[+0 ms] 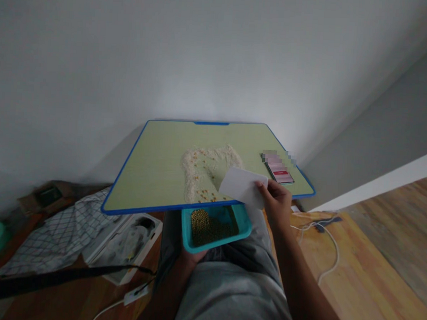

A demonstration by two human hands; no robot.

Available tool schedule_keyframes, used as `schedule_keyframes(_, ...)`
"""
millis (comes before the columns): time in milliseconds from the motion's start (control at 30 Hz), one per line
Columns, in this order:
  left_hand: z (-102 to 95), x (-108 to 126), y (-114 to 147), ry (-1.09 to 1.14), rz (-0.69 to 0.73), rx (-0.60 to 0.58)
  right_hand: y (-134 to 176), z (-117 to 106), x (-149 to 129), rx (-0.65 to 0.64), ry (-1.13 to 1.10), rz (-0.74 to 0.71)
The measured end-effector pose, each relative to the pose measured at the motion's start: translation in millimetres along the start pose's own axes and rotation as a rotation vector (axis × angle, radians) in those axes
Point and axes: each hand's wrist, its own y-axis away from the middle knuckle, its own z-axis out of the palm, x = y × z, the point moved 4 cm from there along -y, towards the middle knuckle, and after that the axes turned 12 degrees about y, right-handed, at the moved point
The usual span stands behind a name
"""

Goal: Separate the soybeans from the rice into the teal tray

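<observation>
My right hand (pixel 278 199) pinches a flat white card (pixel 241 184) between thumb and fingers, over the near edge of the table. Beside the card, pale rice-like grains (pixel 191 171) lie in a rough arch on the tabletop, with yellowish beans (pixel 206 196) scattered among them, several near the edge. My left hand (pixel 193 258) supports a turquoise plastic tray (pixel 214 246) from below, just under the table edge; most of its fingers are hidden. Inside the tray are round yellowish beans (pixel 200 221) at the left and smaller dark green ones (pixel 220 231).
The pale green table (pixel 156 152) has a blue rim and stands against a wall. A phone (pixel 278 168) lies on its right side. On the floor to the left are a checked cloth (pixel 70 229), a white box (pixel 130 246) and a power strip (pixel 136 294); white cable (pixel 337 255) lies at right.
</observation>
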Motion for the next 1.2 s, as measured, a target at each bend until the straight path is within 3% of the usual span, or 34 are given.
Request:
schedule_keyframes(400,-4.6,-2.7,-2.9,-0.036,0.064,0.071,5.3,8.9,-1.2,-0.035,0.007,0.02)
schedule_keyframes(667,16.7,-5.3,-3.8,-0.022,-0.004,0.029,4.1,7.7,-2.7,-0.076,-0.04,0.051)
schedule_keyframes(767,12.4,-4.5,-4.2,-0.019,0.056,0.082,4.4,6.4,-0.5,-0.085,-0.068,0.09)
schedule_keyframes(933,4.6,-3.5,-2.7,0.004,0.083,0.269,5.9,6.2,2.1,-0.096,-0.103,0.13)
schedule_keyframes(1200,17.0,-4.8,-2.7,0.022,0.047,0.279,4.6,9.1,-0.3,-0.025,-0.046,0.051)
